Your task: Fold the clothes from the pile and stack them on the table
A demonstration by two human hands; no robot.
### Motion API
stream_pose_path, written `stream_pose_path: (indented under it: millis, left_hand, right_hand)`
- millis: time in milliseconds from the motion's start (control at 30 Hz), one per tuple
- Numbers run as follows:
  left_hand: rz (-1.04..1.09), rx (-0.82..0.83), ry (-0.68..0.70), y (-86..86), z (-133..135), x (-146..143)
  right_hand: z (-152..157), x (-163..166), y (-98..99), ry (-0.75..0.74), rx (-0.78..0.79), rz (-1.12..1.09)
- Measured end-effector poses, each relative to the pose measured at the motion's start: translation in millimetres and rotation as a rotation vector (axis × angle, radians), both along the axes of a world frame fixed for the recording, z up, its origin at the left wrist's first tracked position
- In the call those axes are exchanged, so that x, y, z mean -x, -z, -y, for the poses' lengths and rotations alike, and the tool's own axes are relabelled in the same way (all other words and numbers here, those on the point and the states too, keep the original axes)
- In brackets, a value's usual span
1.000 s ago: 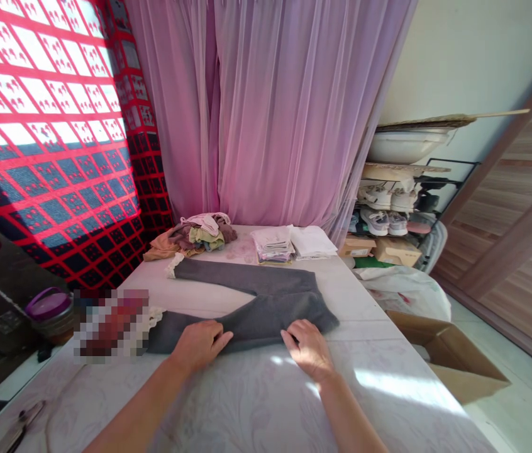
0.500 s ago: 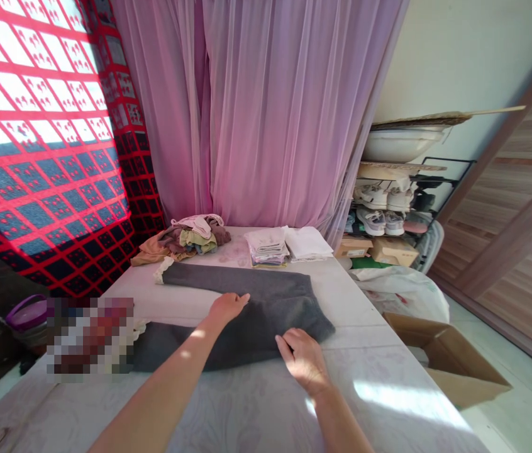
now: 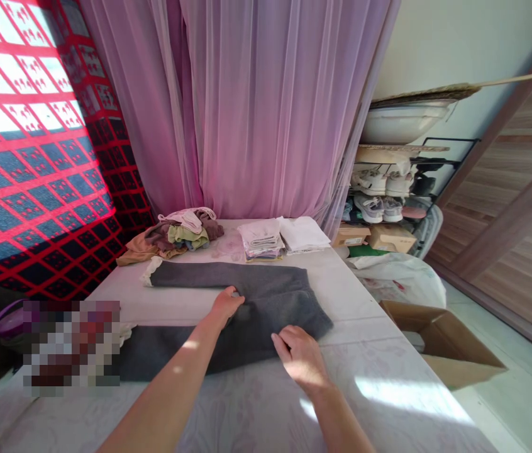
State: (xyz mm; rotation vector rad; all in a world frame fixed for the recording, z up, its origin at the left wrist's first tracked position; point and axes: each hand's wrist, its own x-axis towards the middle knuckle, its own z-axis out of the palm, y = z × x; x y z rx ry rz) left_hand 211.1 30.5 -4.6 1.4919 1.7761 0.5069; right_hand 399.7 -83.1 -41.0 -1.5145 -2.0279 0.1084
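Dark grey trousers lie spread on the bed, their waist to the right and their legs pointing left. Cream frilly trim edges the leg ends. My left hand is closed at the crotch, where the legs part, and a bit of grey cloth shows between thumb and fingers. At the near side close to the waist, my right hand has its fingers curled round the trousers' edge; its fingertips are partly hidden. My left forearm covers part of the near leg.
A heap of crumpled clothes lies at the far left of the bed, with folded cloths and a white folded cloth to its right. An open cardboard box and a shoe rack stand right of the bed.
My left hand has closed on the cloth at the crotch, where its fingers had lain over it. My right hand stays at the near edge. The view has shifted slightly.
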Motion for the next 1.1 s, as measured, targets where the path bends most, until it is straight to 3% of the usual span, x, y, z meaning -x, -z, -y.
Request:
stream_pose_path:
  millis: [133,267,333,433,533,767,967,1100]
  left_hand:
    - [-0.149,-0.001,-0.009,1.3,-4.0,-1.5]
    - [-0.274,-0.002,0.008,-1.4,-2.6,-3.1]
    - [-0.319,-0.002,0.009,-2.9,-0.1,-2.8]
    - [-0.378,-0.004,0.009,-5.5,6.7,-2.0]
    - [-0.505,-0.078,0.06,-7.0,16.5,-3.0]
    - [-0.661,-0.722,0.461,12.2,19.6,-0.9]
    - [-0.651,-0.674,0.559,28.5,11.2,5.7]
    - [-0.643,-0.694,0.548,31.2,13.0,6.1]
  right_hand:
    - [-21.9,-20.8,-17.3,0.127,0.063,-0.143]
    - [-83.4,-64.4,-41.8,0.49,0.273,-0.213]
    - [-118.0,-84.7,-48.8,0.563,0.394,-0.236]
    - [-156.8,-103.6,-48.3,0.54,0.493,-0.281]
    - [-172.6,-109.1,-40.8,0.441,0.584,-0.355]
    - [-163.4,-113.6,-39.1,0.14,0.709,-0.527]
    - [-161.1,-119.5,-38.6,0.086,0.667,-0.454]
    - [-169.2,-119.7,-38.8,0.167,0.571,-0.326]
